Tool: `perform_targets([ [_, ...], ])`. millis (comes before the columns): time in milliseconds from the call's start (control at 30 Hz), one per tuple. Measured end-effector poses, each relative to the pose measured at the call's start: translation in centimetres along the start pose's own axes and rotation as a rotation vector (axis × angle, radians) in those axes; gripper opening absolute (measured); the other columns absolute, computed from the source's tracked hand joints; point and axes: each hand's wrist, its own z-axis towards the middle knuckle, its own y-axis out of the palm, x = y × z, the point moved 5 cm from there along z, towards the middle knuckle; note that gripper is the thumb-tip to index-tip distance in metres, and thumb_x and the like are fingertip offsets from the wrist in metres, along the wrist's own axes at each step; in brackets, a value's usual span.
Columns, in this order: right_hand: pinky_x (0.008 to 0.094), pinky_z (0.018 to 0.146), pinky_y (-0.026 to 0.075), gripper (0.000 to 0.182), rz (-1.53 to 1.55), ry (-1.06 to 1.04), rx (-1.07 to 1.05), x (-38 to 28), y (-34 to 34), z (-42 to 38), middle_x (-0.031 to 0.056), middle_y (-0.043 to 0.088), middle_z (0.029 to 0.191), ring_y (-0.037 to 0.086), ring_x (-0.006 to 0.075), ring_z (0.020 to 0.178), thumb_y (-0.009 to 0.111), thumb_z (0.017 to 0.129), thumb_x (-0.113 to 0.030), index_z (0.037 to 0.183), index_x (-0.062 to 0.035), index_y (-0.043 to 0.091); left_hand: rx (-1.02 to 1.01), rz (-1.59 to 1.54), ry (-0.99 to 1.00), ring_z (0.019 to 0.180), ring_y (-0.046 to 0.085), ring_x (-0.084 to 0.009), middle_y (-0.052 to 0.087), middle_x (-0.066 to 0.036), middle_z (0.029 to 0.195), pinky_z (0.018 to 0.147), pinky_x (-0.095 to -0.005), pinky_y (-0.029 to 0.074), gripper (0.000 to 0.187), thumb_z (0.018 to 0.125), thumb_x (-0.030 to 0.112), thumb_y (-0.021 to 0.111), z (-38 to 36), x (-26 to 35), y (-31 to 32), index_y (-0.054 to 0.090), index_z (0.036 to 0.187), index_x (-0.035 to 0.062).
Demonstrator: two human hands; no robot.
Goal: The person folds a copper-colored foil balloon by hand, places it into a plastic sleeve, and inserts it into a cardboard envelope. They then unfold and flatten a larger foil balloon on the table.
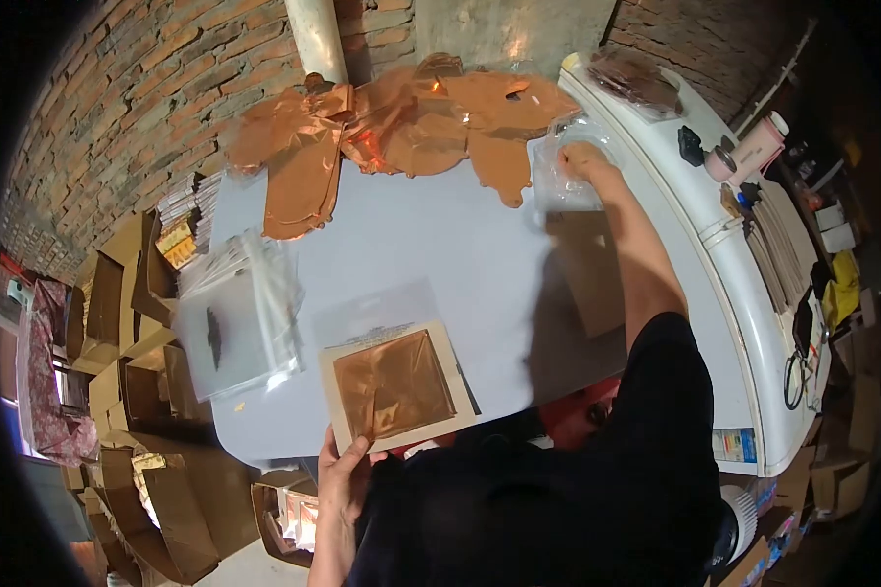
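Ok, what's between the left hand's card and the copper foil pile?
In the head view, clear plastic reaches up from the card; beyond it, bare tabletop runs to the copper foil pile.

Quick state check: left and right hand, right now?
Left hand: closed, gripping the near edge of the copper-faced card.
Right hand: at the clear plastic; grip can't be told.

Square, wrinkled copper foil sits on a tan card near the table's front edge; clear plastic, far right.
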Motion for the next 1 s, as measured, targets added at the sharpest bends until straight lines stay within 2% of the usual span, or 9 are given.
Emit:
perform_targets([
  [167,0.0496,0.079,0.057,0.012,-0.135,-0.223,0.194,-3.4,-1.8,-2.2,0.0176,0.073,0.094,0.072,0.0381,0.090,0.064,0.082,-0.014,0.085,-0.0106,0.075,0.007,0.021,-0.027,0.104,0.068,-0.0206,0.066,-0.010,0.123,0.079,-0.0334,0.063,0.050,0.095,-0.001,0.069,0.2,-0.6,-0.6,0.053,0.142,0.0046],
  [367,0.0540,0.081,0.056,0.015,-0.377,-0.247,0.278,-2.0,-1.7,-1.5,0.0234,0.071,0.092,0.071,0.0408,0.091,0.063,0.085,-0.014,0.094,-0.0069,0.073,0.016,0.026,-0.027,0.105,0.067,-0.0192,0.066,-0.009,0.122,0.085,-0.0338,0.062,0.041,0.099,0.001,0.064,0.4,-0.3,0.1,0.053,0.139,0.0018],
  [567,0.0521,0.078,0.055,0.012,-0.306,-0.117,0.400,-2.5,-5.6,-5.0,0.0237,0.071,0.096,0.072,0.0382,0.092,0.060,0.089,-0.008,0.096,-0.0032,0.067,0.019,-0.017,-0.011,0.100,0.069,-0.0177,0.067,-0.008,0.117,0.083,-0.0327,0.064,0.038,0.098,-0.001,0.064,0.3,-0.7,0.0,0.056,0.135,0.0032],
  [667,0.0490,0.075,0.057,0.012,-0.026,-0.028,0.739,-4.3,-9.0,-10.1,0.0200,0.073,0.092,0.073,0.0372,0.083,0.063,0.093,-0.011,0.101,-0.0029,0.068,0.025,-0.030,-0.006,0.098,0.069,-0.0160,0.068,-0.007,0.115,0.082,-0.0321,0.065,0.040,0.098,-0.001,0.064,0.4,-0.8,-0.1,0.056,0.136,0.0038],
  [733,0.0432,0.070,0.056,0.018,0.309,-0.108,0.829,-7.9,-11.0,-15.1,0.0154,0.073,0.091,0.071,0.0340,0.081,0.064,0.097,-0.018,0.100,-0.0005,0.067,0.018,-0.038,-0.004,0.099,0.068,-0.0155,0.068,-0.007,0.114,0.082,-0.0323,0.065,0.040,0.098,-0.001,0.064,0.4,-0.9,-0.1,0.055,0.136,0.0039],
  [800,0.0357,0.069,0.055,0.017,0.392,-0.359,0.825,-13.7,-11.4,-21.6,0.0105,0.071,0.088,0.069,0.0271,0.077,0.064,0.099,-0.019,0.099,-0.0015,0.067,0.000,-0.047,0.006,0.099,0.068,-0.0154,0.068,-0.006,0.113,0.083,-0.0334,0.065,0.039,0.099,0.000,0.064,0.6,-1.0,-0.2,0.056,0.136,0.0042],
  [833,0.0340,0.070,0.053,0.014,0.402,-0.508,0.953,-16.6,-9.5,-24.8,0.0090,0.068,0.085,0.066,0.0211,0.074,0.064,0.098,-0.018,0.099,-0.0047,0.069,-0.008,-0.051,0.010,0.100,0.068,-0.0153,0.068,-0.006,0.112,0.083,-0.0339,0.065,0.038,0.099,0.001,0.063,0.7,-1.1,-0.3,0.056,0.136,0.0044],
  [900,0.0343,0.072,0.057,0.008,0.877,-0.298,0.851,-21.6,-3.3,-31.5,0.0115,0.068,0.087,0.068,0.0242,0.079,0.074,0.088,-0.006,0.094,-0.0038,0.071,-0.015,-0.047,0.015,0.100,0.068,-0.0155,0.068,-0.006,0.111,0.084,-0.0354,0.065,0.037,0.100,0.001,0.062,0.6,-1.0,-0.1,0.056,0.136,0.0045],
  [1000,0.0349,0.075,0.060,0.021,0.510,-0.916,0.664,-27.5,-2.6,-38.2,0.0051,0.069,0.096,0.070,0.0202,0.082,0.075,0.079,0.003,0.095,-0.0048,0.064,-0.015,-0.093,-0.012,0.100,0.067,-0.0146,0.066,-0.006,0.114,0.087,-0.0369,0.065,0.033,0.101,-0.001,0.059,0.6,-1.3,-0.4,0.055,0.134,0.0032],
])
